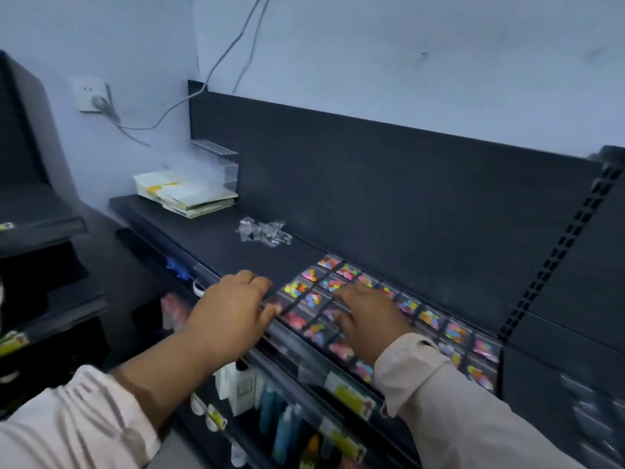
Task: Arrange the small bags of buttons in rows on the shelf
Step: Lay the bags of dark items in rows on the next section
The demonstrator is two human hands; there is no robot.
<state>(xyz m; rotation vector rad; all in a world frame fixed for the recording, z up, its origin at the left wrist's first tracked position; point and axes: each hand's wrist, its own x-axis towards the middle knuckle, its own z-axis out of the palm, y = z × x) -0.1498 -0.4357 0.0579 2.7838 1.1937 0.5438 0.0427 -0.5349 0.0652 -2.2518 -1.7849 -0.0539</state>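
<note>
- Dark shelf, long axis running from near right to far left; back panel behind, wall socket and cables beyond.
- Bags of coloured buttons laid flat in a grid on the right half of shelf, roughly three rows deep, from right upright toward centre.
- Stack of papers under a clear box at far left end; well apart from grid.
- Loose clear bags in a small pile mid-shelf, beyond grid's left edge, ahead of both hands.
- Left hand at front lip, just left of grid; fingers loosely curled, tips touching leftmost front bags. Nothing gripped, as far as visible.
- Right hand flat on top of grid, fingers spread, pressing bags; holding nothing.
- Key relation: free space for next column lies left of grid, nearer left hand. Probably squaring up rows now.
- Frame blurred; single bag edges hard to tell.
</note>
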